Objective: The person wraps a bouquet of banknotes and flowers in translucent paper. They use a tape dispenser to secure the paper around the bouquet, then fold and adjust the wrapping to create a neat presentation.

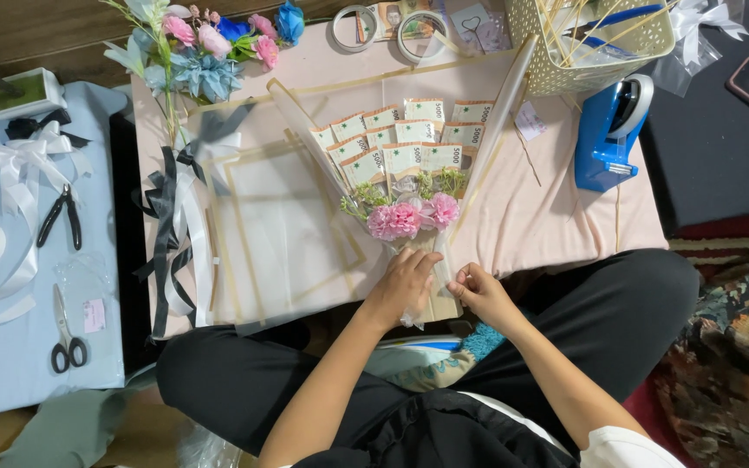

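The left hand [405, 282] and right hand [478, 290] both grip the stem of a bouquet [405, 173] at the near edge of the desk [548, 217]. The bouquet holds fanned banknotes with pink flowers [400, 218] below them. Ribbons [175, 234] lie to the left, scissors [67, 334] and pliers [61, 215] further left, and a blue tape dispenser [610, 130] on the right.

Banknote bouquet [409, 169] with pink flowers, flat on table, stem toward person
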